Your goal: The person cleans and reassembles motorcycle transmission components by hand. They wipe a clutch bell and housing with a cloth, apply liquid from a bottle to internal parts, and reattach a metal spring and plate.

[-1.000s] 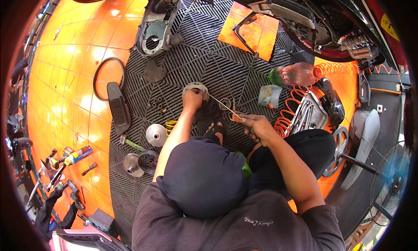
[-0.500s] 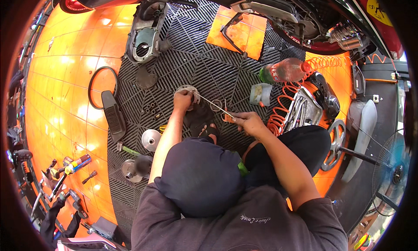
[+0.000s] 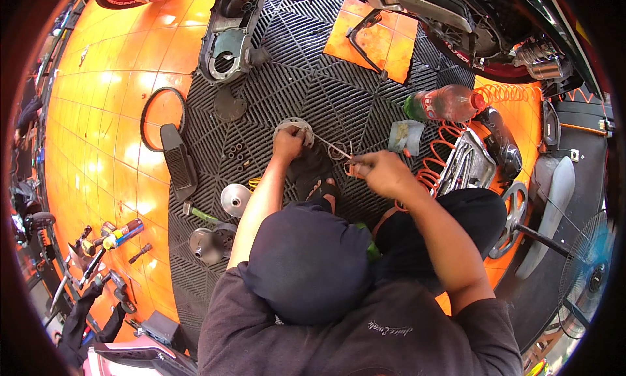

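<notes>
My left hand [image 3: 289, 144] is closed on the near edge of a round, pale-grey metal part [image 3: 295, 123], low over the mat beside a sandalled foot. A thin metal rod [image 3: 332, 146] extends from my right hand [image 3: 385, 172], whose fingers are wrapped round its near end. Its far tip points at the right side of the round part; I cannot tell whether they touch. Just below my right fingers lies an orange item [image 3: 355, 170], partly hidden. Several small dark rollers [image 3: 238, 153] rest on the mat left of my left hand.
Engine cover [image 3: 227, 46] and drive belt [image 3: 145, 118] lie at far left; a filter-like black part [image 3: 177, 155] is nearer. On the right are a bottle [image 3: 447, 105], a coiled orange hose [image 3: 432, 174] and a tool tray [image 3: 466, 164]. A motorbike [image 3: 450, 24] stands beyond; a fan [image 3: 590, 271] stands at right.
The scene has shifted slightly right and upward in view. Relative to the round part, the rod has drawn back to the right. My left hand keeps its hold.
</notes>
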A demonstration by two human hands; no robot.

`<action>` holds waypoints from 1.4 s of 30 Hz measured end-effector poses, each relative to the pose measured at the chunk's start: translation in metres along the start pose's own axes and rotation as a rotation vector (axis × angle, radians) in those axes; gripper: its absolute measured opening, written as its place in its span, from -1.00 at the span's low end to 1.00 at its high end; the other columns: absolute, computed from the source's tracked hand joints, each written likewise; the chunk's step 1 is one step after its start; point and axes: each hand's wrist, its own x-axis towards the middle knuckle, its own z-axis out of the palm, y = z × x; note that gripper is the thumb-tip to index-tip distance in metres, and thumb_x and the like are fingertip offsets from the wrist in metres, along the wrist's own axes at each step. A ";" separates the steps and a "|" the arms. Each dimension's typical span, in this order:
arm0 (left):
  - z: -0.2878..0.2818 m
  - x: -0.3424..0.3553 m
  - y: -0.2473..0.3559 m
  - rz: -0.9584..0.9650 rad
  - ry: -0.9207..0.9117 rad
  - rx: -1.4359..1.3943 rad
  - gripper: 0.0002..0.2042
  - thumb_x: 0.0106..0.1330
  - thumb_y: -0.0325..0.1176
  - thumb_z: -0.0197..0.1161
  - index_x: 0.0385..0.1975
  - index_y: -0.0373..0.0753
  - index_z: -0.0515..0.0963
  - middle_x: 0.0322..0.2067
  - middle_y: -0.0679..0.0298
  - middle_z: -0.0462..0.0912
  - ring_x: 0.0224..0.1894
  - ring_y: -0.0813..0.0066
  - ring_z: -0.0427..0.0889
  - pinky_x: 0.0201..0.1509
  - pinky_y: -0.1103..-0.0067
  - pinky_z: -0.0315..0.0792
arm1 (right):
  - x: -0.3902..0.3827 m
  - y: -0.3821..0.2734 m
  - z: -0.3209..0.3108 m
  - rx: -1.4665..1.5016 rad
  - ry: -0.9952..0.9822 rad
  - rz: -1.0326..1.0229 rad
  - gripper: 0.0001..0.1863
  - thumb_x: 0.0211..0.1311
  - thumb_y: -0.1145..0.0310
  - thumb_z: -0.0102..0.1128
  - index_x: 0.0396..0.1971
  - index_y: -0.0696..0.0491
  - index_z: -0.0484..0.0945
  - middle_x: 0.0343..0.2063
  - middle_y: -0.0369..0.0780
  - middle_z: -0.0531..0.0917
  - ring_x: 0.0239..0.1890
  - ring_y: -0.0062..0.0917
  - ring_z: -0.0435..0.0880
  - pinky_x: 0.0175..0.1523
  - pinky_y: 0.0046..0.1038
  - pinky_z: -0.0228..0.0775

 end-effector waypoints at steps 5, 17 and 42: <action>-0.003 0.003 -0.003 -0.014 -0.022 0.094 -0.65 0.30 -0.13 0.16 -0.09 -0.24 0.64 -0.20 -0.02 0.69 -0.10 0.06 0.66 0.00 0.35 0.48 | -0.001 0.017 -0.017 0.793 -0.304 0.598 -0.60 0.34 0.13 0.13 0.12 -0.08 0.56 -0.62 -0.33 0.54 -0.78 -0.73 0.29 -0.71 -0.63 0.02; 0.001 0.003 -0.010 0.014 0.161 0.019 -0.68 0.28 -0.18 0.17 -0.22 -0.35 0.64 -0.48 0.06 0.68 -0.44 0.24 0.65 -0.28 0.36 0.48 | -0.016 0.005 -0.005 0.363 -0.160 0.244 -0.58 0.31 0.13 0.16 0.06 0.06 0.58 -0.44 -0.23 0.66 -0.52 -0.61 0.60 -0.39 -0.52 0.45; -0.045 -0.134 0.277 0.439 -0.972 -0.024 -0.81 0.35 -0.42 0.15 -0.16 -0.40 0.56 -0.28 0.22 0.64 -0.28 0.53 0.60 -0.15 0.57 0.47 | -0.194 0.010 -0.076 0.338 0.892 -0.230 -0.85 0.09 0.37 0.28 -0.37 0.09 0.55 -0.57 -0.17 0.61 -0.50 -0.31 0.67 -0.41 -0.35 0.51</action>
